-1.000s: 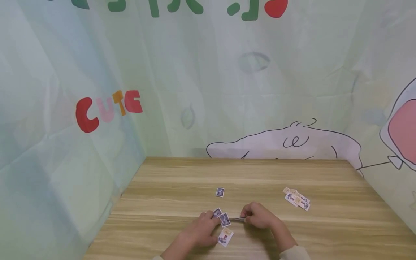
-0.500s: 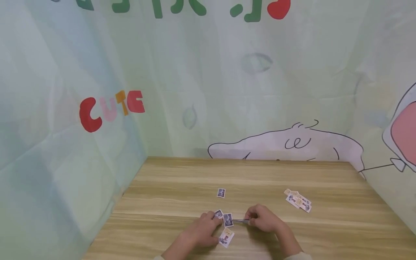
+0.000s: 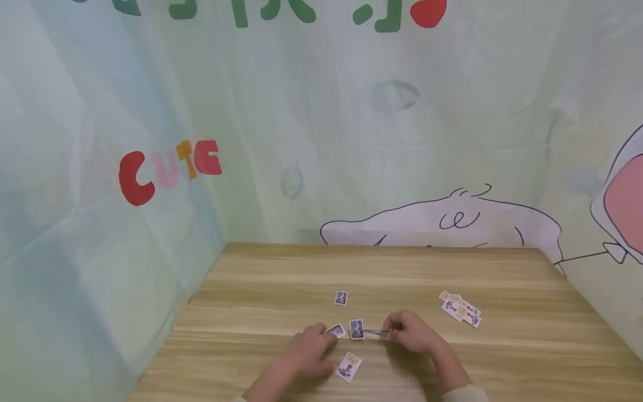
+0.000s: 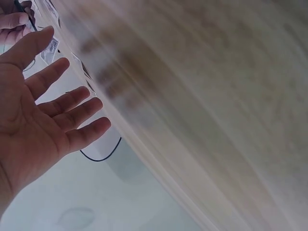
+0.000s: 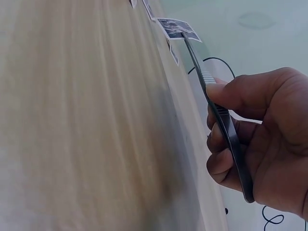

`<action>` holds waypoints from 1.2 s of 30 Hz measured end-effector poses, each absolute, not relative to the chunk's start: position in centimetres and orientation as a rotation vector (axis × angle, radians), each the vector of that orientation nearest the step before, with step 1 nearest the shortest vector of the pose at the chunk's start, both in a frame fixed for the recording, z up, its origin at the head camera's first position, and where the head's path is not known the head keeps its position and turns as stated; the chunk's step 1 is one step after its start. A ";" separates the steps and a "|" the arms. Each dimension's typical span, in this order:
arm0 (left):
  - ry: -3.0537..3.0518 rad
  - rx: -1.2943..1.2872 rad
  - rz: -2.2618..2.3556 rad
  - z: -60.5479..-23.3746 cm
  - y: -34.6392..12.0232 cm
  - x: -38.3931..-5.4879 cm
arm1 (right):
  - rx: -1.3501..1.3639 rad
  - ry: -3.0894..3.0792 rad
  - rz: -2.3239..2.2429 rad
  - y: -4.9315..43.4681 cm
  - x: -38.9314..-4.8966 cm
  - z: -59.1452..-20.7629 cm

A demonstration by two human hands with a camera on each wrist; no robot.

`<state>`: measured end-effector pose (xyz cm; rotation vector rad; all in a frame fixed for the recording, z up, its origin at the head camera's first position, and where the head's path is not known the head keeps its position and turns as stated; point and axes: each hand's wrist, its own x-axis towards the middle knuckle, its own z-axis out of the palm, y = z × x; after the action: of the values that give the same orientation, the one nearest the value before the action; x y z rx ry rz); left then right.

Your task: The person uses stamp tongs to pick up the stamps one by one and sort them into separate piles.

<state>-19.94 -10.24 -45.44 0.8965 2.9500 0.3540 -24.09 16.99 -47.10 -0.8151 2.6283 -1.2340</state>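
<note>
Between thumb and fingers, my right hand (image 5: 264, 134) pinches a pair of metal tweezers (image 5: 224, 118). The tweezers' tips grip a small dark-faced card (image 5: 174, 29) with a white border, lifted off the table in the right wrist view. My left hand (image 3: 307, 350) has its fingers spread in the left wrist view and holds nothing. Its fingertips are right beside another dark-faced card (image 3: 337, 330) in the head view. Nearer me lies a light card (image 3: 349, 367) with a coloured picture. A third dark card (image 3: 341, 298) lies farther back.
Several light picture cards (image 3: 461, 310) lie overlapping on the right of the wood-grain table (image 3: 261, 279). A printed cloth backdrop (image 3: 311, 111) stands along the table's back edge and sides.
The card in the tweezers has moved right and a little away from me, apart from the cards near my left hand. My left hand has drawn back slightly to the left.
</note>
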 end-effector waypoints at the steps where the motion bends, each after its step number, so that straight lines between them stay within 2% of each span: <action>1: 2.953 0.898 0.355 -45.4 -10.4 -20.0 | -0.814 2.631 -1.233 17.0 -24.2 -47.1; 17: 2.967 0.784 0.340 -45.9 -11.1 -20.6 | -0.828 2.693 -1.224 16.9 -25.9 -46.9; 36: 2.936 0.770 0.387 -46.0 -11.0 -20.8 | -0.579 2.690 -1.402 15.8 -27.6 -48.1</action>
<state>-20.76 -11.00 -46.00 0.7699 2.9356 0.3872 -27.60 15.82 -48.14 -0.5788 2.6898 -1.4020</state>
